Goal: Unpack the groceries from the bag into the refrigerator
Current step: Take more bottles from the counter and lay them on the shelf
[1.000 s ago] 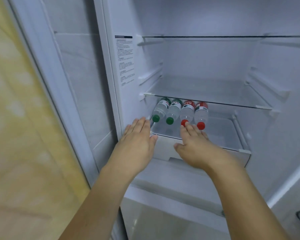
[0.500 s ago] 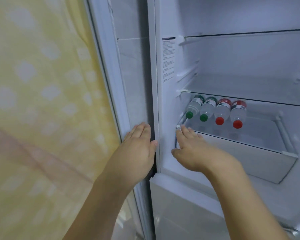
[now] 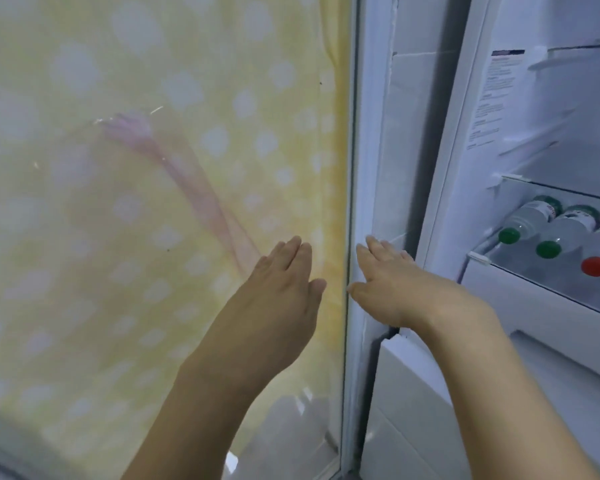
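Observation:
The refrigerator (image 3: 465,140) stands open at the right of the head view. In its clear drawer (image 3: 520,292) lie water bottles on their sides: two with green caps (image 3: 548,249) and one with a red cap (image 3: 595,266) show at the frame edge. My left hand (image 3: 284,289) is flat and empty in front of the glossy yellow door face (image 3: 153,202). My right hand (image 3: 392,285) is flat and empty over the door's white edge seal (image 3: 357,168). No grocery bag is in view.
A printed label (image 3: 492,98) is stuck on the fridge's inner left wall. A glass shelf (image 3: 565,192) sits above the drawer. A closed lower white door (image 3: 430,427) is below my right forearm. Pale floor (image 3: 284,438) shows at the bottom.
The view has swung left, so the fridge interior slid to the right edge. Both hands moved left, away from the drawer, and now hover over the open door and its edge.

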A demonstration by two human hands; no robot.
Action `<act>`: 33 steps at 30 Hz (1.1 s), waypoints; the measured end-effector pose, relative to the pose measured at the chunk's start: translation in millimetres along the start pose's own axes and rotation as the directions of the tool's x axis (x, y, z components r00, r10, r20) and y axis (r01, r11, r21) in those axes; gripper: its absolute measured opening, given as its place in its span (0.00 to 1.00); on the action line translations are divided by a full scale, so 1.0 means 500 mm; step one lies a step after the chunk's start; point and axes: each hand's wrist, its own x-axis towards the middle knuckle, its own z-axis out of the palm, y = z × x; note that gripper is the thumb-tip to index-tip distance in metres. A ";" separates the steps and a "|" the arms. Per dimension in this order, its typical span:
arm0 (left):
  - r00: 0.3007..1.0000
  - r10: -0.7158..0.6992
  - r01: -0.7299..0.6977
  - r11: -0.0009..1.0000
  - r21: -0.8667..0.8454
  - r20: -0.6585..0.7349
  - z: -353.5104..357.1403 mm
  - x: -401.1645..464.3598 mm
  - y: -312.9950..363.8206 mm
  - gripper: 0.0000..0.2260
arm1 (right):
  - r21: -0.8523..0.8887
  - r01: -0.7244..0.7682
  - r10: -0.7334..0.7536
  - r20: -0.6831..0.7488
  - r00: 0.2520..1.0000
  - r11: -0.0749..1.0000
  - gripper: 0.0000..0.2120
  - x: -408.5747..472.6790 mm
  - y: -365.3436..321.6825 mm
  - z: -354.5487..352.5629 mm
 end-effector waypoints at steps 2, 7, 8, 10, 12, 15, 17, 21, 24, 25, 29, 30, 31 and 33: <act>0.998 -0.056 0.056 0.998 -0.002 -0.008 -0.010 -0.022 -0.011 0.26 | -0.013 0.043 -0.043 0.005 0.999 0.999 0.31 0.001 -0.025 0.003; 0.989 -0.150 0.150 0.989 0.014 -0.002 -0.030 -0.073 -0.040 0.26 | -0.017 0.106 -0.105 0.035 0.994 0.994 0.30 -0.016 -0.081 0.007; 0.986 -0.168 0.168 0.986 0.018 -0.003 -0.038 -0.085 -0.048 0.26 | -0.020 0.121 -0.120 0.039 0.992 0.992 0.31 -0.018 -0.096 0.010; 0.979 -0.202 0.202 0.979 0.027 -0.012 -0.053 -0.112 -0.065 0.26 | -0.030 0.154 -0.152 0.045 0.987 0.988 0.31 -0.020 -0.128 0.019; 0.970 -0.240 0.242 0.970 0.032 -0.038 -0.066 -0.139 -0.081 0.26 | -0.037 0.183 -0.182 0.049 0.982 0.982 0.31 -0.025 -0.158 0.028; 0.955 -0.292 0.294 0.954 0.050 -0.055 -0.081 -0.177 -0.105 0.26 | -0.057 0.225 -0.222 0.060 0.973 0.973 0.31 -0.041 -0.198 0.041; 0.944 -0.325 0.328 0.942 0.066 -0.056 -0.087 -0.204 -0.120 0.26 | -0.070 0.250 -0.245 0.072 0.967 0.966 0.31 -0.057 -0.226 0.049; 0.921 -0.386 0.390 0.916 0.093 -0.061 -0.105 -0.255 -0.145 0.27 | -0.081 0.310 -0.304 0.081 0.949 0.947 0.31 -0.086 -0.277 0.057; 0.901 -0.428 0.434 0.896 0.100 -0.072 -0.124 -0.297 -0.163 0.27 | -0.088 0.370 -0.364 0.076 0.928 0.925 0.31 -0.102 -0.321 0.067; 0.892 -0.445 0.451 0.887 0.102 -0.080 -0.129 -0.311 -0.171 0.27 | -0.089 0.393 -0.387 0.079 0.919 0.915 0.31 -0.107 -0.336 0.072; 0.840 -0.526 0.540 0.835 0.106 -0.134 -0.153 -0.376 -0.199 0.26 | -0.098 0.480 -0.470 0.109 0.876 0.872 0.31 -0.131 -0.403 0.090; 0.825 -0.544 0.561 0.821 0.107 -0.151 -0.160 -0.394 -0.204 0.26 | -0.101 0.502 -0.491 0.118 0.863 0.859 0.31 -0.137 -0.421 0.095; 0.812 -0.559 0.579 0.808 0.111 -0.169 -0.166 -0.412 -0.209 0.26 | -0.103 0.525 -0.512 0.129 0.849 0.845 0.31 -0.144 -0.439 0.099; 0.785 -0.588 0.615 0.778 0.129 -0.195 -0.177 -0.452 -0.220 0.26 | -0.098 0.571 -0.554 0.158 0.818 0.815 0.31 -0.163 -0.479 0.108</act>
